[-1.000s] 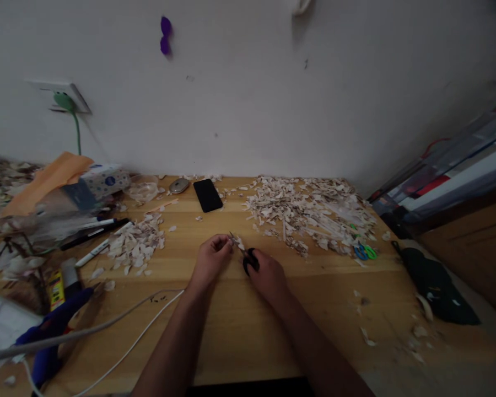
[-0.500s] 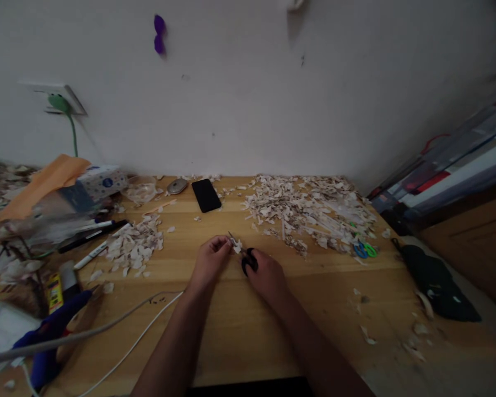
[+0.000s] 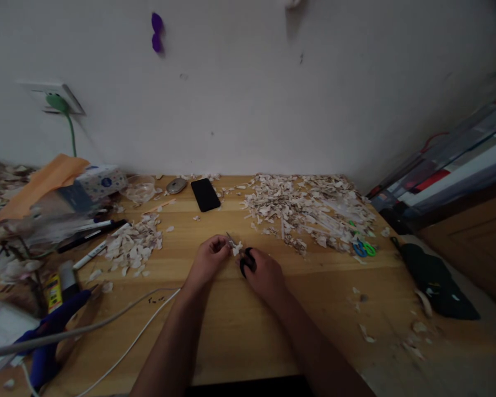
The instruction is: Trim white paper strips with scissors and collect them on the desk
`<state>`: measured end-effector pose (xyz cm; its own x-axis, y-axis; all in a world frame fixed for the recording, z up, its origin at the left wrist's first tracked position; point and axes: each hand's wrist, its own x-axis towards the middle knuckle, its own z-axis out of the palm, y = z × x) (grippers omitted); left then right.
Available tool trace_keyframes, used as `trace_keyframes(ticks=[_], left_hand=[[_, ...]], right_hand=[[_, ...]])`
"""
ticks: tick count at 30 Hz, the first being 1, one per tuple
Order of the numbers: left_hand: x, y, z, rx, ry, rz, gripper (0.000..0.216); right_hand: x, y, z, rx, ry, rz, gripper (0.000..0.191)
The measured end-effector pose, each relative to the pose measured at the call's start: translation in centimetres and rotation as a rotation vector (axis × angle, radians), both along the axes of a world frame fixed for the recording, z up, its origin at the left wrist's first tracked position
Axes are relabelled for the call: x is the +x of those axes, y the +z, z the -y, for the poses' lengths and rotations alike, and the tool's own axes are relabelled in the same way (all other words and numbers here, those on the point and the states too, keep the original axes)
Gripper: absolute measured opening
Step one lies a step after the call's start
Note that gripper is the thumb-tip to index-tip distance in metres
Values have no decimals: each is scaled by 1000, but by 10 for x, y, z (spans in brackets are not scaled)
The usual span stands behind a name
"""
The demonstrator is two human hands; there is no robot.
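Near the middle of the wooden table point(image 3: 240, 331), my right hand point(image 3: 266, 274) grips black-handled scissors point(image 3: 248, 262), blades pointing up and left. My left hand point(image 3: 210, 258) pinches a small whitish flake point(image 3: 236, 249) right by the blades; its exact kind is too small to make out. The flake resembles the pale pieces in the small pile point(image 3: 138, 248) to the left. A much larger heap of similar dry flakes point(image 3: 281, 201) spreads beyond my right hand.
A phone point(image 3: 205, 194) and a mouse point(image 3: 176, 186) lie by the wall. Blue and green scissors point(image 3: 364, 249) rest at the right. Leftward are markers point(image 3: 101, 246), a blue glue gun point(image 3: 60, 331), a tissue box point(image 3: 103, 182) and a grey cable point(image 3: 107, 322) crossing the table.
Both hands stay in nearly the same place, with the scissors still at the flake. The flake sits at a slightly different angle, and the whole view has shifted a little.
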<state>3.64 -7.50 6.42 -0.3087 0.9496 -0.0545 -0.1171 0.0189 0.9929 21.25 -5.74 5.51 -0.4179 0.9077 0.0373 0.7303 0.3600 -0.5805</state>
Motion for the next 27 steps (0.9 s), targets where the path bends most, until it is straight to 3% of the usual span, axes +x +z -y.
trace_keyframes(ticks=[5,10,13,16,21,27], left_hand=[[-1,4,1,-6,-22,62,24],[16,3,6,-87,-31,558,33],[23,0,6,-67,-6,652,34],[21,-4,3,-22,36,524,35],[7,-8,-2,10,27,110,30],[2,2,-1,-6,18,-3,28]], right_hand=[[1,-2,-1,-4,3,15,19],[0,-3,-1,3,-10,34,18],[-1,-1,-1,-7,-23,32,16],[-1,1,-1,-7,-22,15,16],[-1,1,-1,-7,-7,10,12],[-1,1,-1,-20,-8,20,18]])
